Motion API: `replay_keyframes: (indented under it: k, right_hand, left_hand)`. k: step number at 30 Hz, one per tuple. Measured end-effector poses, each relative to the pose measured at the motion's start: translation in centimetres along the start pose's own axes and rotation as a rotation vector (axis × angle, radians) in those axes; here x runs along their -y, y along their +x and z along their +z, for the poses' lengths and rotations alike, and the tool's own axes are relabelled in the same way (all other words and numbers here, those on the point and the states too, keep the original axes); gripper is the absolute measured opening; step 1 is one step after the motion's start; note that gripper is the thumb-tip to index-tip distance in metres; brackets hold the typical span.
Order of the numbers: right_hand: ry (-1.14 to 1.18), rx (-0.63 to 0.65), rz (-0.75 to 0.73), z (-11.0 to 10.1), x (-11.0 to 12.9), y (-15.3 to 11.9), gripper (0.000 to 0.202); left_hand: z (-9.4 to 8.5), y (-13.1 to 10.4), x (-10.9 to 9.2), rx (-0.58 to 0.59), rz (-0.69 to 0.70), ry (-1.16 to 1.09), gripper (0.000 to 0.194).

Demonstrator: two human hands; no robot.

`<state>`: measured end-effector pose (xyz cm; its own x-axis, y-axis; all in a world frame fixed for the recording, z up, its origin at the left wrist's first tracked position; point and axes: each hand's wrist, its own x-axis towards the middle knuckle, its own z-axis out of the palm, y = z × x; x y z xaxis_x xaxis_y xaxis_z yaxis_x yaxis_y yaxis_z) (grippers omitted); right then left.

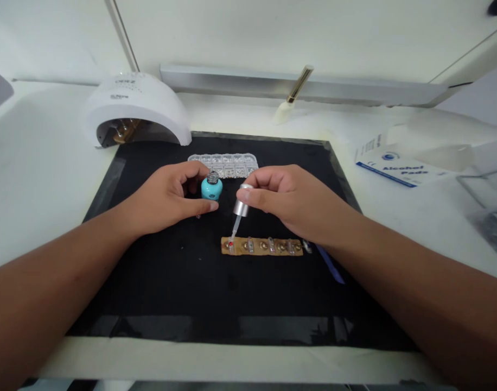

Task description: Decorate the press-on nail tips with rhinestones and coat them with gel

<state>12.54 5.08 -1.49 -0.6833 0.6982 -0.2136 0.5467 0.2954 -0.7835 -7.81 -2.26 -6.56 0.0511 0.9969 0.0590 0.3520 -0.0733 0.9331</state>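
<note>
My left hand (pixel 175 187) is closed round a small turquoise nail polish bottle (pixel 211 189), upright and uncapped, its dark neck showing. In my right hand (pixel 273 190), thumb and fingers pinch the silver cap of a nail polish brush (pixel 241 205). The brush points down, and its tip is at the left end of a tan strip (pixel 256 247), by a small red gem; whether it touches cannot be told. Several decorated nail tips in a row sit along the strip. Behind both hands lies a clear compartment box (pixel 224 160) with small pale pieces.
A white nail lamp (pixel 138 108) stands at the back left, with something tan inside. A gold-handled brush (pixel 297 89) leans at the back. An Alcohol Pads box (pixel 407 165) is at right. A blue-purple stick (pixel 330 265) lies on the black mat (pixel 183 288) beside my right forearm.
</note>
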Motion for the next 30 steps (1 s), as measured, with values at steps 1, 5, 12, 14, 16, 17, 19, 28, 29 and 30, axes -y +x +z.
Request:
replay_keyframes:
  k: [1,5,12,14,16,17,19,28,29,30]
  right_hand:
    - [0.003,-0.001,-0.001,-0.02,-0.02,-0.01,0.029]
    - [0.020,-0.007,0.003,-0.09,-0.03,-0.04,0.030]
    - [0.024,-0.005,-0.017,0.15,-0.01,0.03,0.028]
    - [0.023,-0.003,-0.012,0.20,-0.01,0.02,0.027]
    - [0.014,-0.004,-0.008,0.21,0.04,-0.01,0.027]
    - [0.009,-0.006,-0.008,0.20,0.07,-0.02,0.027]
    - [0.005,-0.011,-0.006,0.18,0.11,-0.02,0.027]
    - [0.010,-0.020,-0.019,-0.05,-0.05,0.02,0.030]
    - [0.015,-0.021,-0.024,-0.06,-0.07,0.01,0.030]
    - [0.020,-0.022,-0.029,-0.06,-0.09,-0.01,0.030]
  left_hand:
    - [0.00,-0.03,0.07,-0.002,0.002,0.000,0.023]
    - [0.01,-0.05,0.21,-0.001,0.002,-0.001,0.023]
    - [0.06,0.08,0.00,-0.003,0.002,0.007,0.023]
    - [0.03,0.05,-0.02,-0.009,-0.002,0.011,0.023]
    - [-0.01,0.00,-0.02,-0.012,-0.003,0.013,0.024]
    - [-0.03,-0.02,-0.02,-0.011,-0.003,0.011,0.024]
    - [-0.03,-0.02,0.00,-0.012,-0.003,0.009,0.023]
    - [0.08,-0.01,0.02,-0.012,0.003,0.021,0.022]
    - [0.06,-0.06,0.01,-0.014,0.005,0.022,0.022]
    - [0.04,-0.09,0.00,-0.015,0.008,0.022,0.022]
